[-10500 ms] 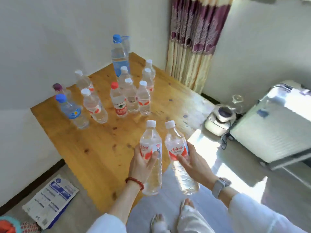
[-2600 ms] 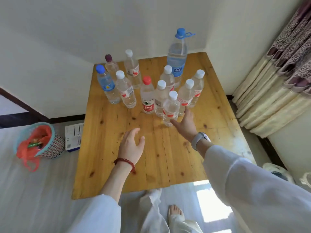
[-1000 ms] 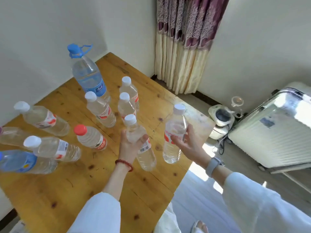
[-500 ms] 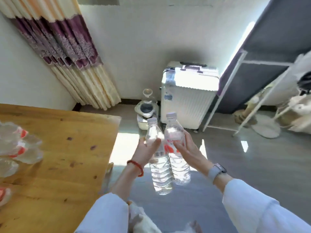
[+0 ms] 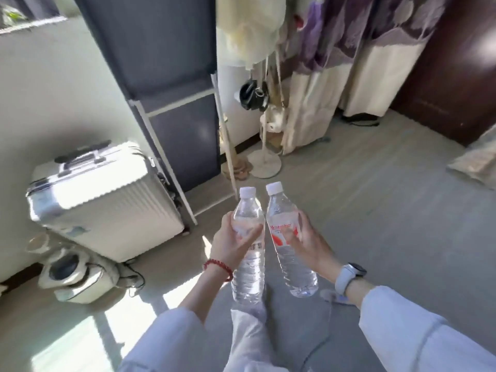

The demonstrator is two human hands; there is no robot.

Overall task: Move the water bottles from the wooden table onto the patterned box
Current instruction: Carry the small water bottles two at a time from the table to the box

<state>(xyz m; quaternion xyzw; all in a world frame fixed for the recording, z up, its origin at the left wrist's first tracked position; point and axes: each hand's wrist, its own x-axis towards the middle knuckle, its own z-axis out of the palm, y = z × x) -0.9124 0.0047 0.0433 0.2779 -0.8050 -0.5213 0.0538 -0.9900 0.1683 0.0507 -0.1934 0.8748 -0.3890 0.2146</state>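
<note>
Big silver suitcase [image 5: 102,194] sits on the floor by the wall, cooker [image 5: 72,275] just in front. Both bottles are up in the air over the floor: left hand [image 5: 230,245] wrapped around left bottle [image 5: 248,264], right hand [image 5: 308,242] gripping right bottle [image 5: 288,245], caps up, nearly touching.

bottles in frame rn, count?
2. One water bottle gripped in the left hand, another water bottle in the right hand, both upright over the floor. The table is out of view.

home bedroom — suitcase [image 5: 104,194] | curtain [image 5: 357,49] | hanging bags [image 5: 252,95]
</note>
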